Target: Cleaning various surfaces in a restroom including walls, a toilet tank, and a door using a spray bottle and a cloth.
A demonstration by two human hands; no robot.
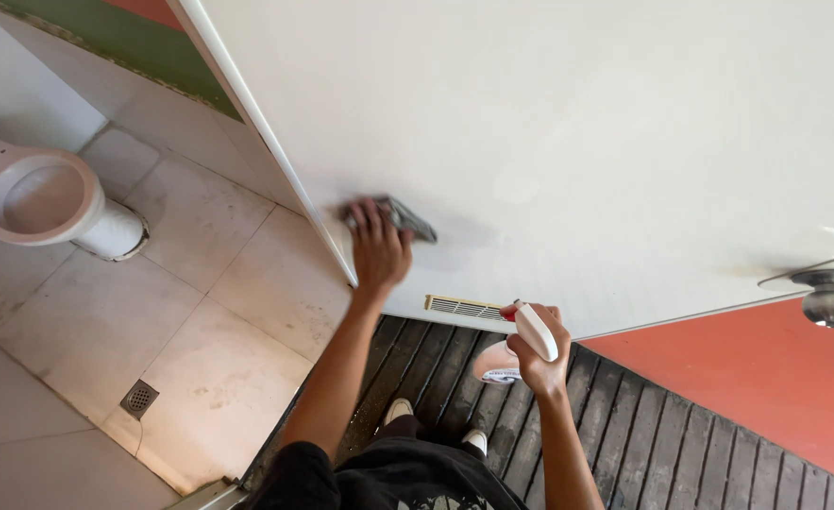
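My left hand (377, 246) presses a dark grey cloth (405, 217) flat against the lower part of a white door (568, 123), near its hinge-side edge. My right hand (535, 354) grips a white and pink spray bottle (521, 345) by its trigger, held low beside the door and just right of a small cream vent grille (464, 306) at the door's bottom. The bottle's body points down towards the floor.
A metal lever handle (827, 293) sticks out of the door at far right. Beyond the door lies a tiled bathroom floor (200, 312) with a drain (139, 398) and a white toilet (39, 198). I stand on dark wooden planks (643, 425) by an orange wall (766, 378).
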